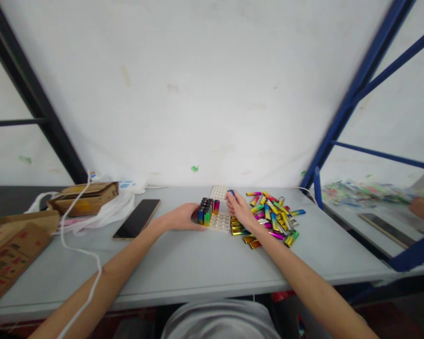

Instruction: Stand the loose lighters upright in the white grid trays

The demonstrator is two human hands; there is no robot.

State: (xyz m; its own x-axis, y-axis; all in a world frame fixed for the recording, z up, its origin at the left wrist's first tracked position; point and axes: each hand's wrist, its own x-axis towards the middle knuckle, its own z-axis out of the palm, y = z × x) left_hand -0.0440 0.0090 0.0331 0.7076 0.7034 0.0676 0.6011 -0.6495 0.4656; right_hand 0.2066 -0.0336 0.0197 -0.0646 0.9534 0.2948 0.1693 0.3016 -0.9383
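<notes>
Left hand (pixel 185 217) cupped, part open, against the left side of a cluster of upright tubes (pixel 207 212); I cannot tell how firmly it grips. The cluster stands at the left of a white tray (pixel 219 222), whose far end lies near the worktop's (pixel 198 263) back edge. Right hand (pixel 238 207) pinched closed on one blue-ended tube (pixel 231 192), above the tray. Loose tubes (pixel 273 220) lie heaped toward the worktop's right edge; phone (pixel 137 219) lies left of the left hand.
</notes>
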